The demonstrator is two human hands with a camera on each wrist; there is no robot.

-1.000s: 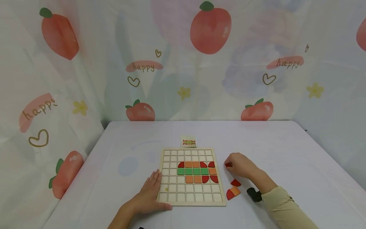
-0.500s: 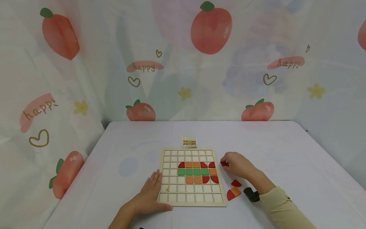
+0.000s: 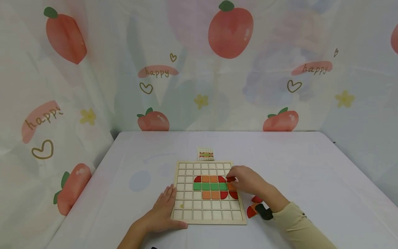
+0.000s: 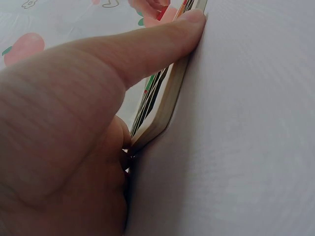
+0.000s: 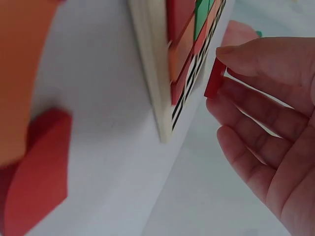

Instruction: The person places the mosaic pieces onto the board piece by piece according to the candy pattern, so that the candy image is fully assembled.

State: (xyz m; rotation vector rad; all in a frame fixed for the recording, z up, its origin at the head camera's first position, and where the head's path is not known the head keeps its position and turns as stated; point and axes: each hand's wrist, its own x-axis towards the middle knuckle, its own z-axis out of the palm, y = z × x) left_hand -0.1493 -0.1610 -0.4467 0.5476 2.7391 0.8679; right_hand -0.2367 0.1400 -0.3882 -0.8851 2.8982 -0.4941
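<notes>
A wooden grid board (image 3: pixel 217 222) lies on the table, with green squares (image 3: pixel 205 186), orange squares (image 3: pixel 206 195) and rounded red tiles (image 3: pixel 197 179) set in its cells. My left hand (image 3: pixel 160 211) rests at the board's near left corner, fingers straight along the left side and thumb along the front edge (image 4: pixel 170 91). Between thumb and fingertips my right hand (image 3: pixel 248 180) pinches a red tile (image 5: pixel 215 78), seen edge-on in the right wrist view. That hand is over the board's right side, above the red and orange tiles there, partly covering them.
Behind the board a small pattern card (image 3: pixel 205 154) lies on the table. To the right are loose tiles: a red one (image 3: pixel 257 199), an orange one (image 5: pixel 19 73) and another red one (image 3: pixel 250 212). A black wrist device (image 3: pixel 264 211) overlaps them in the head view.
My right hand has moved left with the red tile, from the table beside the board to over its right edge. My left hand has stayed in place.
</notes>
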